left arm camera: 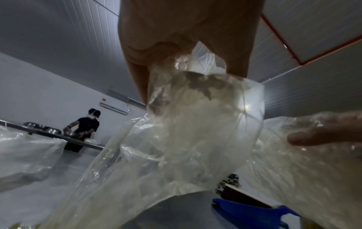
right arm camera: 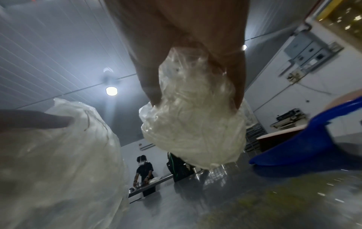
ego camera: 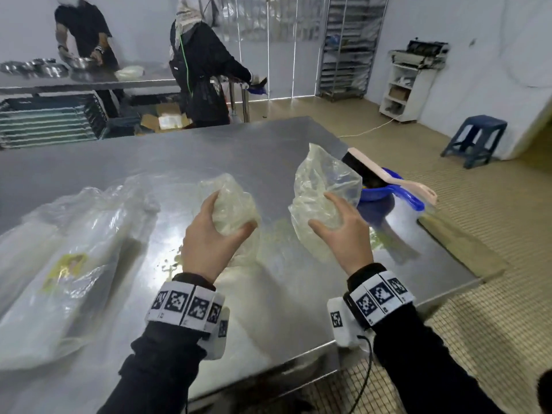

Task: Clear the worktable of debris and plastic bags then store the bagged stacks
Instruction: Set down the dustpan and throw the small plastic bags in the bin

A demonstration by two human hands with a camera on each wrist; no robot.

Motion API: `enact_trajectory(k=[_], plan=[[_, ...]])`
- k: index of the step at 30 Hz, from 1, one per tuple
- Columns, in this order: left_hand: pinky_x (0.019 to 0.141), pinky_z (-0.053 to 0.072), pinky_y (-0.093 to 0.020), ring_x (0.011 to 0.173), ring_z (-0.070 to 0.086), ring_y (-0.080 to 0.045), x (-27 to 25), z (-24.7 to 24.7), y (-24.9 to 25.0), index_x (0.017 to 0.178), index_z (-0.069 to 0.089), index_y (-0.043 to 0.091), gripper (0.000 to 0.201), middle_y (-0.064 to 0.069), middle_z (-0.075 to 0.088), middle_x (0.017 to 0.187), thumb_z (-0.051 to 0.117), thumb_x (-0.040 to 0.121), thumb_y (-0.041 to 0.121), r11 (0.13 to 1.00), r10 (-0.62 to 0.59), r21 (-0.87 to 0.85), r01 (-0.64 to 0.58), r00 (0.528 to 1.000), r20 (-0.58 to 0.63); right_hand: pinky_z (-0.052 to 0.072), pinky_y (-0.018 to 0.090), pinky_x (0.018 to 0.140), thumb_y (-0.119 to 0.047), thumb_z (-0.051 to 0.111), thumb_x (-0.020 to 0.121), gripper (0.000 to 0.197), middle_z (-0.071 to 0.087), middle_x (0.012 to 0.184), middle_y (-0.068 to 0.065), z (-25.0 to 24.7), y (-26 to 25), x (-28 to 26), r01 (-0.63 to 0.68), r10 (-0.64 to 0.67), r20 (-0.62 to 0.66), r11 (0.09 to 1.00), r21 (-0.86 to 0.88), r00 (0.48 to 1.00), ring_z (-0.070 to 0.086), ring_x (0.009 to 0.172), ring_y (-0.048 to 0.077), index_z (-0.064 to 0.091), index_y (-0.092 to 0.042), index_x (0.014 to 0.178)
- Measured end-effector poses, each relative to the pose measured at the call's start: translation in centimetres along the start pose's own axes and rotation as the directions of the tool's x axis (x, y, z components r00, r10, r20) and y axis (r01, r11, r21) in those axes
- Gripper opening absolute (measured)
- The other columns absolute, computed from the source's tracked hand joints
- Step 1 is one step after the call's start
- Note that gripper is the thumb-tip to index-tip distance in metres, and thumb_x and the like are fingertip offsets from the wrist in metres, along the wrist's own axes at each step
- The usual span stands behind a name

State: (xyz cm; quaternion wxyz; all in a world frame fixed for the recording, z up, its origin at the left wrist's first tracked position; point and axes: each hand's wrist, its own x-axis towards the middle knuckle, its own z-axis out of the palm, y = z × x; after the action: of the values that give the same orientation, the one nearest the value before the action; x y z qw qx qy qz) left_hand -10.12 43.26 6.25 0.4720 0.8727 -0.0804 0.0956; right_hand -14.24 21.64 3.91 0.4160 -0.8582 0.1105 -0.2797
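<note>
Left hand (ego camera: 209,237) clutching crumpled plastic bag (ego camera: 231,204), right hand (ego camera: 343,234) gripping second bag (ego camera: 322,186), above steel worktable (ego camera: 209,153)

Two hands hold crinkly plastic bags over a shiny metal table.

The left hand (ego camera: 209,243) grips one scrunched clear bag (ego camera: 231,204), and the right hand (ego camera: 343,234) grips another clear bag (ego camera: 322,186) that sticks up higher. The steel worktable (ego camera: 167,156) has little yellow-green crumbs (ego camera: 170,264) on it, near the left hand. On the left side lie bagged stacks (ego camera: 59,264) in see-through plastic. At the table's right edge sits a blue dustpan (ego camera: 385,189) with a pale-handled brush (ego camera: 388,174) lying on it. A blue stool (ego camera: 475,138) stands on the floor, well apart. Two people in dark clothes work at another table (ego camera: 89,80) at the back.
</note>
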Motion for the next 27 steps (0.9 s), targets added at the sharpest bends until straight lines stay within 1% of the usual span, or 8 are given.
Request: enact_trajectory(k=[3, 8, 12, 15, 18, 22, 25, 27], plan=[[0.1, 0.042, -0.035, 0.122, 0.052, -0.022, -3.0, 0.9, 0.8, 0.14, 0.036, 0.029, 0.085, 0.0, 0.052, 0.138, 0.076, 0.068, 0.047, 0.999, 0.004, -0.051, -0.001, 0.999, 0.049, 0.03, 0.017, 0.102, -0.019, 0.076, 0.076, 0.06, 0.055, 0.133, 0.004, -2.6, 1.0, -3.8, -0.075, 0.075, -0.03, 0.997, 0.003, 0.997, 0.048, 0.125, 0.017, 0.052, -0.016, 0.131], [0.102, 0.045, -0.043, 0.119, 0.056, -0.023, -6.7, 3.6, 2.7, 0.139, 0.038, 0.027, 0.093, -0.002, 0.056, 0.133, 0.08, 0.06, 0.052, 0.992, 0.064, -0.121, -0.048, 0.989, 0.131, 0.025, 0.009, 0.096, -0.022, 0.075, 0.078, 0.06, 0.055, 0.134, 0.002, -7.4, 2.8, -8.3, -0.15, 0.146, -0.086, 0.987, -0.048, 0.986, 0.047, 0.125, 0.013, 0.05, -0.017, 0.132], [0.104, 0.042, -0.034, 0.122, 0.053, -0.022, -9.4, 6.6, 5.8, 0.141, 0.038, 0.024, 0.087, -0.003, 0.054, 0.136, 0.08, 0.067, 0.041, 0.985, 0.124, -0.146, -0.096, 0.974, 0.19, 0.026, 0.011, 0.097, -0.023, 0.074, 0.078, 0.061, 0.054, 0.134, 0.003, -11.8, 4.7, -11.2, -0.225, 0.215, -0.153, 0.973, -0.052, 0.965, 0.047, 0.125, 0.013, 0.049, -0.018, 0.133], [0.097, 0.039, -0.025, 0.123, 0.052, -0.02, -11.8, 9.9, 8.7, 0.141, 0.038, 0.023, 0.085, -0.002, 0.053, 0.138, 0.079, 0.069, 0.041, 0.971, 0.193, -0.186, -0.148, 0.948, 0.253, 0.026, 0.014, 0.097, -0.028, 0.072, 0.08, 0.06, 0.051, 0.137, 0.001, -15.9, 6.6, -13.8, -0.298, 0.281, -0.19, 0.952, -0.068, 0.941, 0.044, 0.126, 0.011, 0.047, -0.021, 0.135], [0.095, 0.039, -0.022, 0.122, 0.052, -0.017, -14.9, 14.4, 11.5, 0.14, 0.04, 0.026, 0.082, 0.0, 0.053, 0.137, 0.078, 0.069, 0.042, 0.96, 0.217, -0.246, -0.131, 0.905, 0.366, 0.025, 0.011, 0.096, -0.029, 0.071, 0.081, 0.058, 0.051, 0.137, -0.003, -20.5, 8.7, -17.0, -0.408, 0.382, -0.249, 0.911, -0.06, 0.89, 0.044, 0.126, 0.01, 0.048, -0.022, 0.134], [0.105, 0.043, -0.036, 0.124, 0.051, -0.015, -20.1, 21.3, 14.9, 0.139, 0.039, 0.028, 0.085, 0.002, 0.051, 0.137, 0.079, 0.066, 0.046, 0.955, 0.223, -0.286, -0.075, 0.817, 0.532, 0.029, 0.011, 0.097, -0.028, 0.074, 0.078, 0.057, 0.054, 0.135, -0.002, -26.3, 13.0, -22.1, -0.539, 0.496, -0.357, 0.842, -0.026, 0.792, 0.048, 0.124, 0.011, 0.053, -0.024, 0.13], [0.105, 0.04, -0.028, 0.127, 0.047, -0.011, -24.1, 26.0, 16.6, 0.143, 0.034, 0.021, 0.093, 0.002, 0.047, 0.139, 0.08, 0.065, 0.041, 0.949, 0.197, -0.316, 0.026, 0.733, 0.651, 0.029, 0.012, 0.099, -0.024, 0.074, 0.078, 0.056, 0.055, 0.134, -0.002, -29.5, 16.1, -26.3, -0.616, 0.57, -0.371, 0.788, -0.008, 0.734, 0.047, 0.121, 0.004, 0.053, -0.021, 0.13], [0.099, 0.038, -0.02, 0.124, 0.047, -0.007, -26.5, 28.9, 17.1, 0.143, 0.035, 0.019, 0.088, 0.005, 0.048, 0.138, 0.079, 0.069, 0.038, 0.956, 0.187, -0.291, 0.041, 0.678, 0.71, 0.029, 0.013, 0.097, -0.025, 0.073, 0.08, 0.057, 0.053, 0.134, -0.004, -31.0, 18.1, -29.0, -0.678, 0.636, -0.357, 0.735, 0.009, 0.684, 0.044, 0.115, 0.0, 0.052, -0.021, 0.132]])
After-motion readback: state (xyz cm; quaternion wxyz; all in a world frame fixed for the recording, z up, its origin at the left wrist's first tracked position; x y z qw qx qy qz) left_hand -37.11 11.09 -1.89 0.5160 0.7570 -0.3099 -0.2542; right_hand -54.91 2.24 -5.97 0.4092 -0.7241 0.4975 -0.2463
